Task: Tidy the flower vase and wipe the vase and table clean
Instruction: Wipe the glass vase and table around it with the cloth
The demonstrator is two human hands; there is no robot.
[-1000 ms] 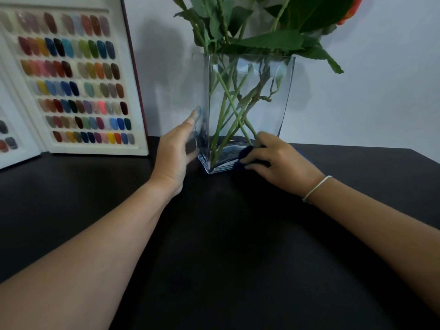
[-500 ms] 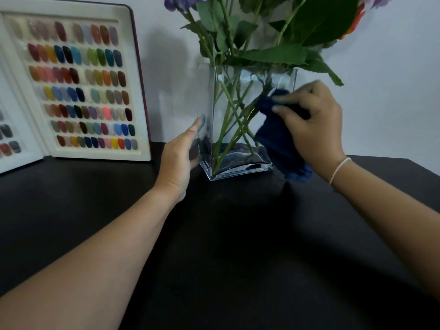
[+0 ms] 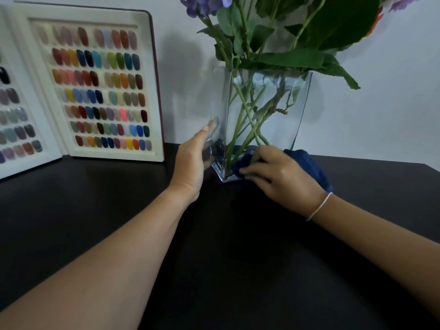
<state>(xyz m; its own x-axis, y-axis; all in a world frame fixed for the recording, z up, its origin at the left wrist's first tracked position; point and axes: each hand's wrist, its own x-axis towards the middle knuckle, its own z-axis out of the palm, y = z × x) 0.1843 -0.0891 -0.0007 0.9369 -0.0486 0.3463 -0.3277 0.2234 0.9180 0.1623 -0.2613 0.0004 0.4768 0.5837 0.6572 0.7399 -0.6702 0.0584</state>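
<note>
Left hand [image 3: 192, 163], fingers spread flat, braces the glass vase [image 3: 269, 110] at frame centre. Right hand [image 3: 283, 177], grip pinching a blue cloth [image 3: 309, 163], presses it against the vase base on the table [image 3: 238, 258].

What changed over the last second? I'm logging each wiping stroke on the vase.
The right hand swept the blue cloth from the vase's base up near its rim, then back down to the base. The left hand stayed flat against the vase's left side; the vase stayed put.

Clear glass vase [image 3: 281, 110], green stems [image 3: 245, 120], purple blooms [image 3: 202, 5] at 12 o'clock, navy cloth [image 3: 307, 163], black surface [image 3: 95, 198], white bracelet [image 3: 319, 207], multicoloured nail swatches [image 3: 100, 91] at 10 o'clock, white tray [image 3: 147, 91]
</note>
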